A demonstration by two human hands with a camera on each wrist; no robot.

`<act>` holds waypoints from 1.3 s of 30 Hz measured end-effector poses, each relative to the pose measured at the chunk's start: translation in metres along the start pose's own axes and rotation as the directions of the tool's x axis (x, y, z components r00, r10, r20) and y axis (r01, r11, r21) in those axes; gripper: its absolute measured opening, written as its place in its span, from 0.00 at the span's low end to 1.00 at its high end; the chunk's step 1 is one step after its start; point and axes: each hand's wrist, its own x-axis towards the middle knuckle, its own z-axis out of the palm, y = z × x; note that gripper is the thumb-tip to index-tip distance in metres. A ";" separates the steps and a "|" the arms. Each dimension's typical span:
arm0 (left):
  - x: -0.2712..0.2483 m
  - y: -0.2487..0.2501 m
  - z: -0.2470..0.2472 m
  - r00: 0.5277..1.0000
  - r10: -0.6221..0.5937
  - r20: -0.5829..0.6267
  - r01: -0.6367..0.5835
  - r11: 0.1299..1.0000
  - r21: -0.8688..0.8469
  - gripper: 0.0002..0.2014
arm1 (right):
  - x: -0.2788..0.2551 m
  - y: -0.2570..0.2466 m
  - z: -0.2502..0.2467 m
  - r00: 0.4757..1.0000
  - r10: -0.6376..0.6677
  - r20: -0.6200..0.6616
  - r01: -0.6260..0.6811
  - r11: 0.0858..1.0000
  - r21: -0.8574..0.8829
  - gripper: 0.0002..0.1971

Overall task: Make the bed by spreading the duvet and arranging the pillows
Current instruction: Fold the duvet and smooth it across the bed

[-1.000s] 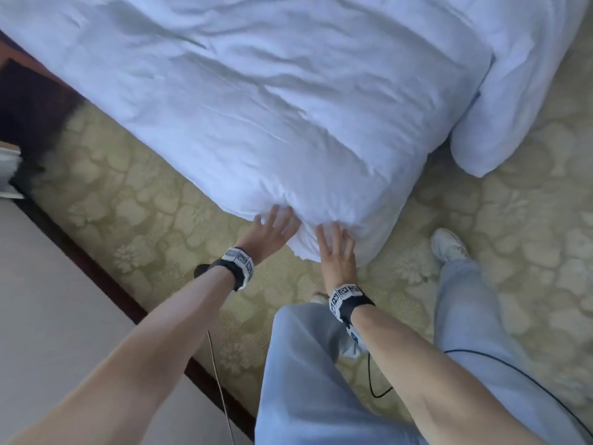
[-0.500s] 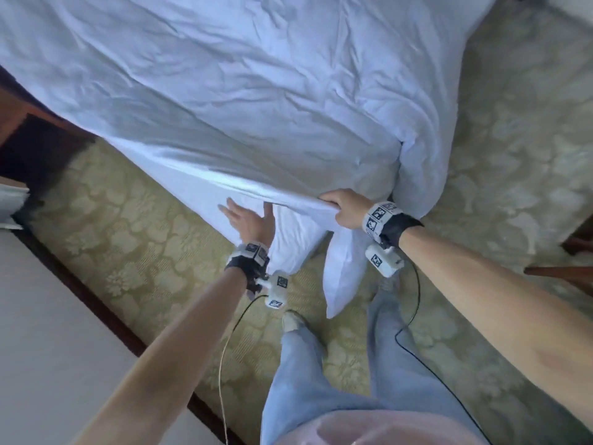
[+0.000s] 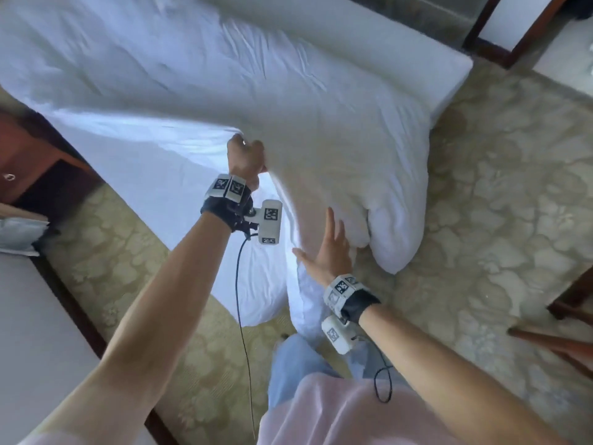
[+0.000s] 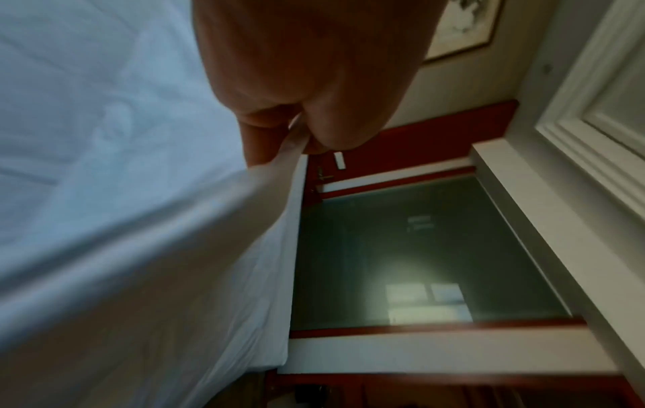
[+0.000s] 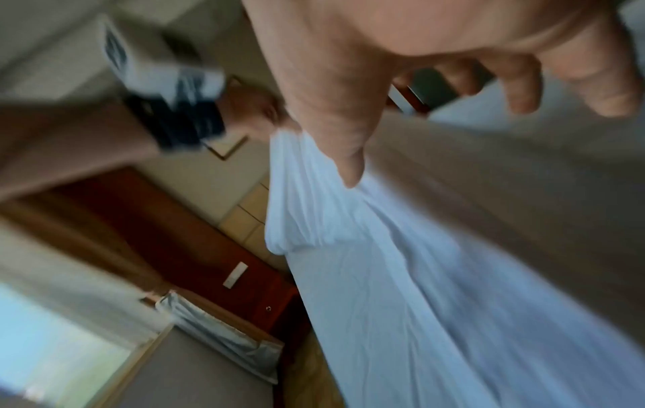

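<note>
A white wrinkled duvet (image 3: 321, 117) covers the bed, and one bunched corner (image 3: 394, 232) hangs to the carpet at the right. My left hand (image 3: 245, 157) grips the duvet's near edge and holds it lifted off the white sheet (image 3: 154, 162). The left wrist view shows that left hand (image 4: 296, 132) pinching the white fabric between thumb and fingers. My right hand (image 3: 327, 248) is lower, with straight spread fingers against the hanging fold and nothing in it. In the right wrist view the right hand (image 5: 342, 96) is open over the duvet (image 5: 401, 276). No pillow is clearly in view.
A dark wooden nightstand (image 3: 29, 155) stands at the left of the bed. Patterned carpet (image 3: 500, 203) surrounds the bed foot. Wooden chair legs (image 3: 558, 342) stand at the right. A wood-framed glass panel (image 3: 449, 24) is behind the bed. A cable (image 3: 239, 300) hangs from my left wrist.
My left hand has taken hold of the duvet's edge and lifted it. My right hand has let go of the edge and moved down to the hanging fold, open.
</note>
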 end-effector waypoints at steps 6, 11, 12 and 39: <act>0.059 0.019 0.059 0.994 0.073 0.084 -0.089 0.973 0.214 0.19 | 0.040 0.026 0.094 0.914 0.397 0.086 -0.406 0.883 0.234 0.63; 0.128 0.017 0.084 0.987 0.089 0.135 -0.119 0.965 0.234 0.16 | 0.091 0.046 0.075 0.965 0.260 0.043 -0.263 0.956 0.133 0.36; 0.146 0.014 0.087 0.989 0.068 0.134 -0.100 0.963 0.250 0.15 | 0.102 0.054 0.055 0.969 0.235 0.075 -0.242 0.964 0.110 0.36; 0.322 0.101 0.471 0.965 0.113 0.236 -0.203 0.893 0.402 0.32 | 0.460 0.183 -0.358 0.842 0.501 -0.201 -0.528 0.842 -0.115 0.13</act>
